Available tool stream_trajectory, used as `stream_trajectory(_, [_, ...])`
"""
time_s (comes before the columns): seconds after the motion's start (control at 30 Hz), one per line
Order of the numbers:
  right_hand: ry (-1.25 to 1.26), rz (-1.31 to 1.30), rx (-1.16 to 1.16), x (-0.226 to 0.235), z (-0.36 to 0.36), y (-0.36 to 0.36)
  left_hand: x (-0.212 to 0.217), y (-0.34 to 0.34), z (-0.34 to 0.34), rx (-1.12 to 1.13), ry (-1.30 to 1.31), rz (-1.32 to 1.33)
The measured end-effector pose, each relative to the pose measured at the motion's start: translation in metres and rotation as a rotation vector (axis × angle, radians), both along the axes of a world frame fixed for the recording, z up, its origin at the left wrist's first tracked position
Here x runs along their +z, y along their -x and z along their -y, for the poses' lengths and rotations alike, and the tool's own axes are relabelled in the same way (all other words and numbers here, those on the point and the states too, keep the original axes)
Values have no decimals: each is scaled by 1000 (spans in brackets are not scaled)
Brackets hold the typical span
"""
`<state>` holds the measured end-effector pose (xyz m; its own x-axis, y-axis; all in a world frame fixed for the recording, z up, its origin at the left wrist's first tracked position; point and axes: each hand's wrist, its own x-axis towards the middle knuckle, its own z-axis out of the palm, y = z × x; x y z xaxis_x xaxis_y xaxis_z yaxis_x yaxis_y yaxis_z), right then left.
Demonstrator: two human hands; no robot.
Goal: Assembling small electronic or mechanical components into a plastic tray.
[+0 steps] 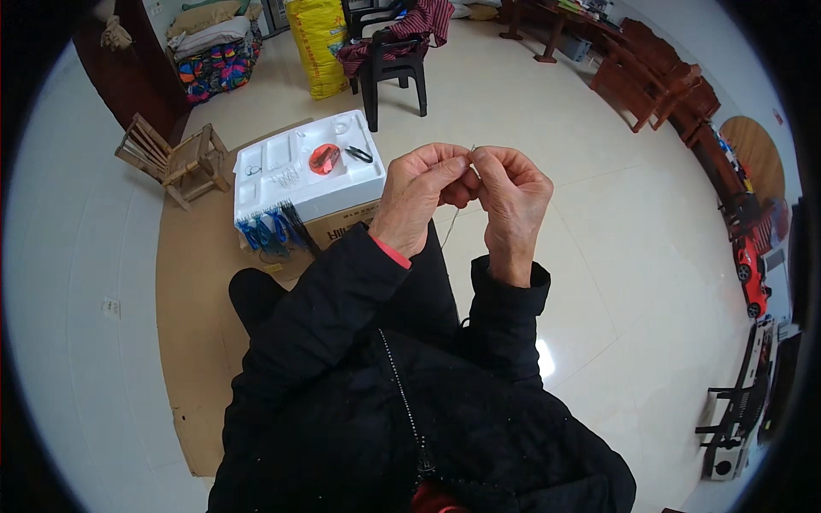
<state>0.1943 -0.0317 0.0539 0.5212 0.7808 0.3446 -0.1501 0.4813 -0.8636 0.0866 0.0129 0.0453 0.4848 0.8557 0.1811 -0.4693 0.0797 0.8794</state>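
Thin string (450,227) hangs down, bottom leaning left | left hand (418,195) nearly closed, pinching its top | right hand (515,198) pinching there too

Tray (338,195) on ctn (338,229), low chair (184,158) to its L, hands (415,192) to R.

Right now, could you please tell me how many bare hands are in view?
2: the left hand, right of the white foam tray, and the right hand, close beside the left.
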Motion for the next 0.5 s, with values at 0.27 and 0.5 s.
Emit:
stream_trajectory(0.27, [9,30,-14,-1,-1,1,-1,0,0,7,-51,-27])
stream_trajectory(0.5, [21,39,-15,-2,-1,1,0,1,2,47,-109,-51])
